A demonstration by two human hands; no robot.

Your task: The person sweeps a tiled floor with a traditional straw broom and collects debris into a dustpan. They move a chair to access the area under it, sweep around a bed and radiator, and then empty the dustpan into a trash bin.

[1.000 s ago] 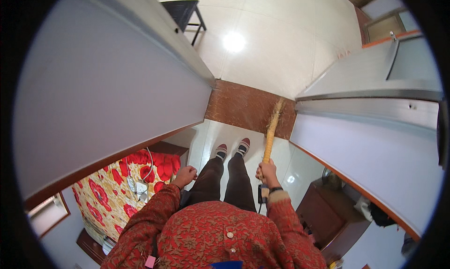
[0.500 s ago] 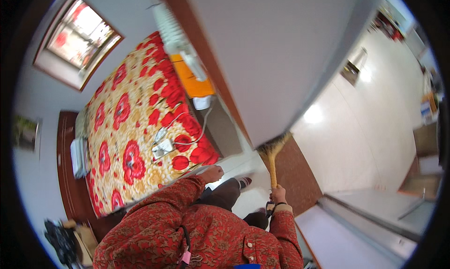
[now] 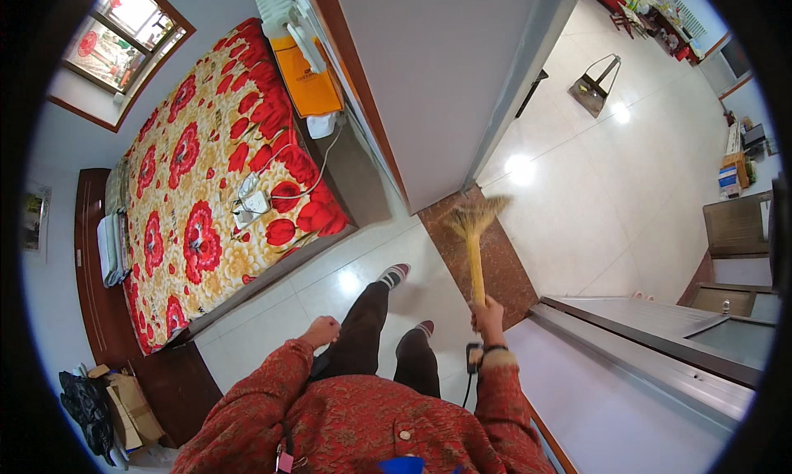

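Observation:
A yellow straw broom [image 3: 476, 264] points away from me. My right hand [image 3: 489, 317] is wrapped round its handle. The bristles fan out over the brown doorway threshold [image 3: 505, 268], and their right tips reach the pale tiles beyond. Loosely curled, my left hand [image 3: 322, 331] hangs by my left thigh, and I see nothing in it. A long-handled dustpan [image 3: 590, 94] stands on the tiled floor of the far room, well apart from the broom.
On the left is a bed [image 3: 177, 193] with a red-flowered cover, a power strip [image 3: 252, 208] lying on it. A wall [image 3: 450, 70] juts in ahead. An open door [image 3: 652, 342] stands at right. Cardboard [image 3: 132, 408] and a black bag [image 3: 87, 412] occupy the lower left corner.
The broom head has come away from the wall's end and now spreads over the threshold. My left hand has dropped back from the bed's corner. The view has shifted, showing the dustpan more fully.

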